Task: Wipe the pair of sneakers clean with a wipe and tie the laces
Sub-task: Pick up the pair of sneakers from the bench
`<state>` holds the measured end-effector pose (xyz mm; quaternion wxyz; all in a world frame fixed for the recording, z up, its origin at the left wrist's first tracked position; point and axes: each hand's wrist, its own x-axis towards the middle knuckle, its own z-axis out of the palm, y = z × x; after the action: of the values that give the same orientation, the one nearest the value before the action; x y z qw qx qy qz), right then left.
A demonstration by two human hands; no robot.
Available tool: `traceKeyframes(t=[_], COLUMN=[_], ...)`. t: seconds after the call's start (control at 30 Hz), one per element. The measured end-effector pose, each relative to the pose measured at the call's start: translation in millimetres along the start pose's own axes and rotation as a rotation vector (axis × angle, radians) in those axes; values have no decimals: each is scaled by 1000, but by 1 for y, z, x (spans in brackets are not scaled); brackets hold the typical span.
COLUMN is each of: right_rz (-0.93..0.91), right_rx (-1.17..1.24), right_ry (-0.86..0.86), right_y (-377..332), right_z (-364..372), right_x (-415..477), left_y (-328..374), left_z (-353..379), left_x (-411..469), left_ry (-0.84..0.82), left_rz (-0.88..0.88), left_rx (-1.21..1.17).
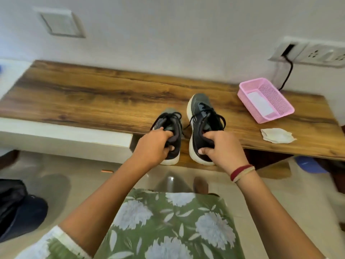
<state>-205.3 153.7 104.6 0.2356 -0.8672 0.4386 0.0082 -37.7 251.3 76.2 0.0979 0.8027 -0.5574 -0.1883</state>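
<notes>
Two dark grey sneakers with white soles and black laces are at the front edge of the wooden table (93, 98), toes pointing away from me. My left hand (153, 146) grips the heel collar of the left sneaker (172, 126), fingers inside the opening and thumb on the outside. My right hand (222, 146) grips the heel collar of the right sneaker (201, 113) the same way. The laces on both lie loose over the tongues. A crumpled white wipe (276, 135) lies on the table to the right of the shoes.
A pink plastic basket (281, 105) holding a white sheet stands at the table's back right. Behind it a black cable (287, 75) runs to a wall socket. A dark bag (18, 206) lies on the floor to the left, and a blue object (308, 165) sits under the table's right end.
</notes>
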Motion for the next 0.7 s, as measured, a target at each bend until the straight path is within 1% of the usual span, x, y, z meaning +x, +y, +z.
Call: traceKeyframes(t=[0.17, 0.33, 0.47, 0.7], right_rz=[-45, -44, -15, 11], right_rx=[42, 47, 50, 37], right_ry=[-181, -343, -401, -420], right_y=[-23, -38, -43, -37], right_z=[-15, -5, 16, 59], right_x=[-61, -88, -85, -53], left_y=[-2, -9, -14, -27], left_z=[-13, -13, -8, 16], left_x=[-74, -110, -118, -102], left_ry=[-72, -67, -84, -155], left_rz=[-15, -41, -47, -88], left_rx=[74, 59, 89, 92])
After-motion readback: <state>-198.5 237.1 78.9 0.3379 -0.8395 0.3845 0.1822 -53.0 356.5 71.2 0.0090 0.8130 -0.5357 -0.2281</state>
